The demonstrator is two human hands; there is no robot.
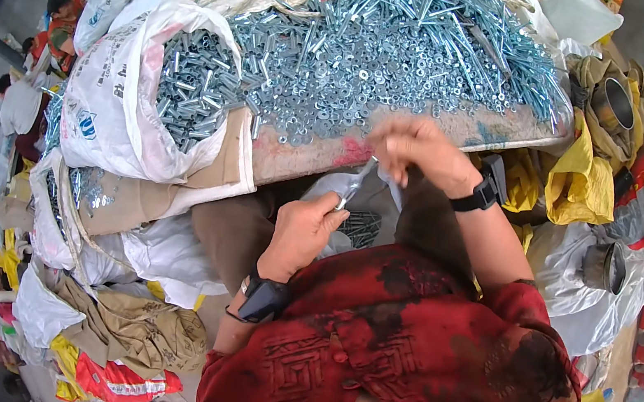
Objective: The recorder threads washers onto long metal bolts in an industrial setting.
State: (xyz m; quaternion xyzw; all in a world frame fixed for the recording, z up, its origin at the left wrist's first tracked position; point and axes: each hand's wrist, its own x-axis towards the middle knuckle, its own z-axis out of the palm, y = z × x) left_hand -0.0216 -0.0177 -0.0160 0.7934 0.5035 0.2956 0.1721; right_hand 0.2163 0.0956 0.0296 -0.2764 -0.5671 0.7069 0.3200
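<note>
My left hand (pixel 303 231) is closed around the lower end of a slim silver bolt (pixel 357 183), which slants up and to the right. Just beyond its upper end, my right hand (pixel 419 152) is curled, its fingertips slightly blurred; what they pinch, if anything, I cannot make out. Loose washers (pixel 319 109) and small nuts cover the table board (pixel 295 159) in front of my hands. Long thin bolts (pixel 450 12) lie heaped behind them. Below my hands, at my lap, more dark metal pieces (pixel 359 228) show in a pale bag.
At the left, a white woven sack (pixel 116 100) lies open, full of metal sleeves (pixel 193 86). Yellow bags (pixel 582 186) and metal cups (pixel 605 267) are at the right. Folded sacks (pixel 144 332) lie at the lower left. Other people sit along the far left edge.
</note>
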